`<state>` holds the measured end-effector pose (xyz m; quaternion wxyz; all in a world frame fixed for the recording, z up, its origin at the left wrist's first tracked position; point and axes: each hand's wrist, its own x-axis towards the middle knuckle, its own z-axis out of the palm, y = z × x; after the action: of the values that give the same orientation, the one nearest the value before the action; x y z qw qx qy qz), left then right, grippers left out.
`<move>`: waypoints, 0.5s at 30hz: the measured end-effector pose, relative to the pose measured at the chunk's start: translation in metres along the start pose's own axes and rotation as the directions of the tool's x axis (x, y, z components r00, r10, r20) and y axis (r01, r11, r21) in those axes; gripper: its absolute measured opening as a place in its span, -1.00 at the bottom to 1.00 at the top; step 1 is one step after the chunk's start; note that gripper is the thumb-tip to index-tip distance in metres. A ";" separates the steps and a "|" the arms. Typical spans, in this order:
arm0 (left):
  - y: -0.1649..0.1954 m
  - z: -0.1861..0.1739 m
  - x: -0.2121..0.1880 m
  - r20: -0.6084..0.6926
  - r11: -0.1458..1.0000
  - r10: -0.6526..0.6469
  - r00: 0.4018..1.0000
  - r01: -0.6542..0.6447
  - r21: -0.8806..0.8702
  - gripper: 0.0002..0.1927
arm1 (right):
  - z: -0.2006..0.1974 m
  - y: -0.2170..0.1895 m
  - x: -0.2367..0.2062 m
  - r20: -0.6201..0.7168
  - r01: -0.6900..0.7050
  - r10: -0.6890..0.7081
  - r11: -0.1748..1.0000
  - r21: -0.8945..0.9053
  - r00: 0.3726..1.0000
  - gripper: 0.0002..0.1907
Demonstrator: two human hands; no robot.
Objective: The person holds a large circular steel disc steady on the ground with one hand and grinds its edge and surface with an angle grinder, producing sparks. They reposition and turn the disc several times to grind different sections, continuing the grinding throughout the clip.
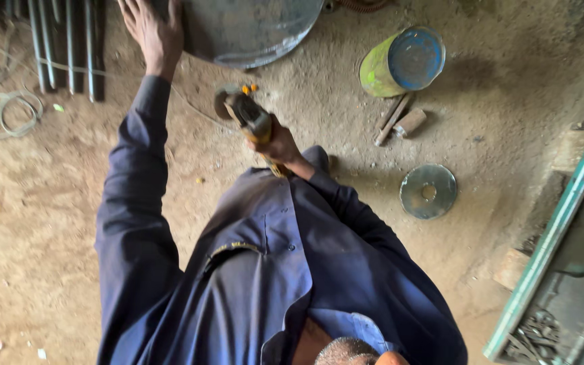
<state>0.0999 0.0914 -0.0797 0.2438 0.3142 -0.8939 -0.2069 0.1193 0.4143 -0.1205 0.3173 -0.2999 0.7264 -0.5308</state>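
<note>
We brace our left hand (149, 32) flat on the round grey metal sheet (248, 27) lying on the dirt floor (28, 223), while our right hand (275, 143) clamps the yellow-handled angle grinder (245, 113) beside its edge. A one-handed kickback could send the disc toward our braced fingers.

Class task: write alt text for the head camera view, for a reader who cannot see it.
The right hand grips a yellow angle grinder beside a round grey metal sheet that the left hand steadies, over a dirt floor.
</note>
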 end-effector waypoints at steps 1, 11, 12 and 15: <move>0.001 -0.006 0.004 0.059 1.000 -0.002 0.998 0.001 0.015 -0.13 | -0.004 0.002 -0.007 -0.009 0.008 -0.008 0.999 0.047 1.000 -0.26; 0.008 -0.049 -0.017 0.557 0.645 0.621 0.552 -0.764 0.038 -0.19 | -0.059 0.028 -0.055 -0.324 -0.022 0.182 0.897 0.441 0.929 -0.49; 0.003 -0.045 -0.009 0.569 0.592 0.626 0.533 -0.800 0.098 -0.20 | -0.067 0.031 -0.061 -0.375 -0.031 0.226 0.887 0.460 0.899 -0.50; -0.022 -0.043 0.006 0.485 0.539 0.595 0.641 -0.766 0.351 -0.48 | -0.081 0.035 -0.079 -0.501 -0.047 0.365 0.841 0.539 0.785 -0.52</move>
<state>0.1304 0.0618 -0.0550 0.0668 -0.0463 -0.9901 0.1140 0.1022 0.5314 -0.1237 0.2024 0.0549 0.6545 -0.7264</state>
